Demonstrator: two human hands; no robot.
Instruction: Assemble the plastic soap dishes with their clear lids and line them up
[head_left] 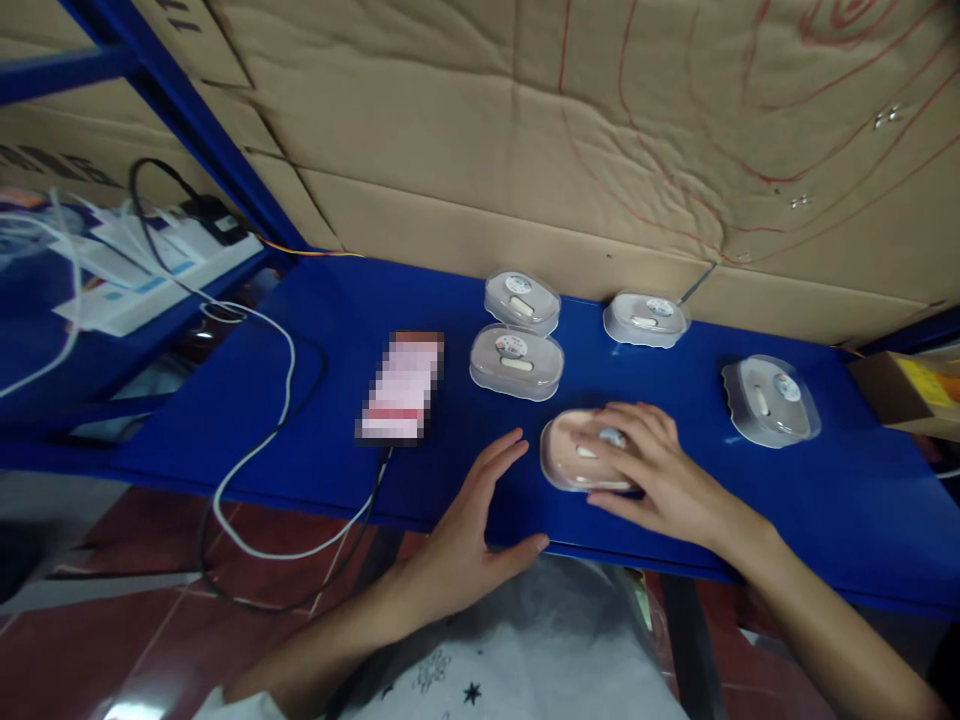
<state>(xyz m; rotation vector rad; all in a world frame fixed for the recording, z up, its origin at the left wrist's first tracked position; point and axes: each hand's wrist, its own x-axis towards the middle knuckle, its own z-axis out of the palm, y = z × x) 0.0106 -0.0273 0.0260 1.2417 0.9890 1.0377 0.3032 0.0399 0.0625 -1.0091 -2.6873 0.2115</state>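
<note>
On the blue shelf near its front edge sits a pinkish oval box (562, 455) with a clear lid and a round label. My right hand (656, 465) rests over the right part of this box, its fingers across the lid and the thumb at the front side. My left hand (476, 530) is held at the front edge, left of the box and apart from it, fingers and thumb spread with nothing between them. Behind stand two clear-lidded oval boxes, one (491, 375) nearer and one (521, 303) farther back.
Two more lidded boxes stand at the back (646, 320) and at the right (776, 405). A phone (405, 385), its screen pixelated, lies on the left with a cable. White and black cables hang over the front edge. Cardboard (450, 130) lines the back; a carton (900, 395) is far right.
</note>
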